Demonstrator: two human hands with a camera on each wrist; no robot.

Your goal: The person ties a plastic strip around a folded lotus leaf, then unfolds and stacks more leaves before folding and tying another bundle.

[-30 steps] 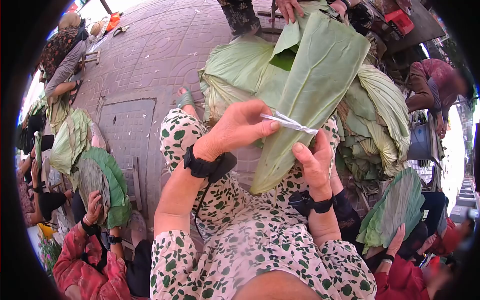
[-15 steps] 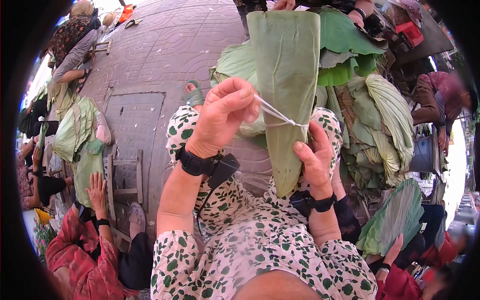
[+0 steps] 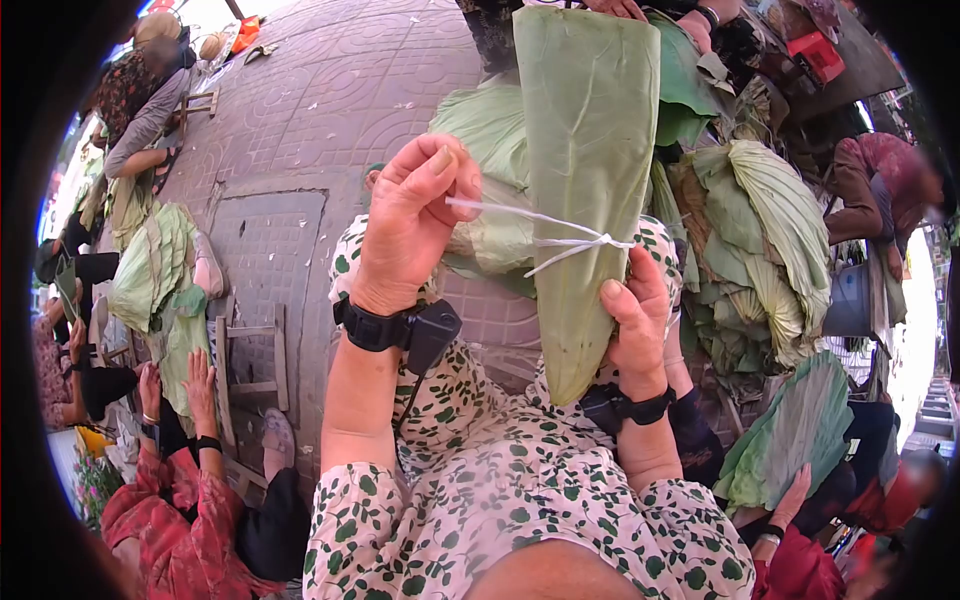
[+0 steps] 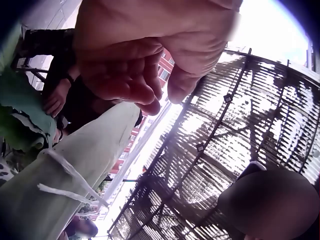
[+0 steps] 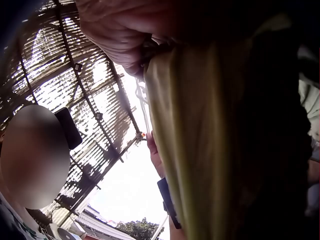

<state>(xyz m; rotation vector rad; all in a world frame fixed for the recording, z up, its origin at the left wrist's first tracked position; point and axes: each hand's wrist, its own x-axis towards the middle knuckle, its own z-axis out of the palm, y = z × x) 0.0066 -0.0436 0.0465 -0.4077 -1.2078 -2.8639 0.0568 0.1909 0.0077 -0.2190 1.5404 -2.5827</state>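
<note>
A folded lotus leaf bundle (image 3: 590, 130) stands upright before me, wide end up and tapering to a point near my lap. White string (image 3: 570, 243) is tied round its lower half, with a knot at the front and two loose tails. My right hand (image 3: 640, 315) grips the bundle's right side just below the string, thumb in front and fingers hidden behind. To the left of the bundle, my left hand (image 3: 415, 215) is raised with loosely bent fingers. The left wrist view shows its thumb apart from its fingers and the string tails (image 4: 75, 175) hanging free below.
Stacked lotus leaves (image 3: 765, 240) lie at the right, and more pale leaves (image 3: 490, 125) lie behind the bundle. A wooden stool (image 3: 250, 360) stands on the paving at left. Other people sit around; one in red (image 3: 190, 510) handles leaves (image 3: 185, 340) at lower left.
My left hand pulled the string leftward from the bundle, then let go and rose slightly. The bundle swung from tilted to nearly upright, still in my right hand.
</note>
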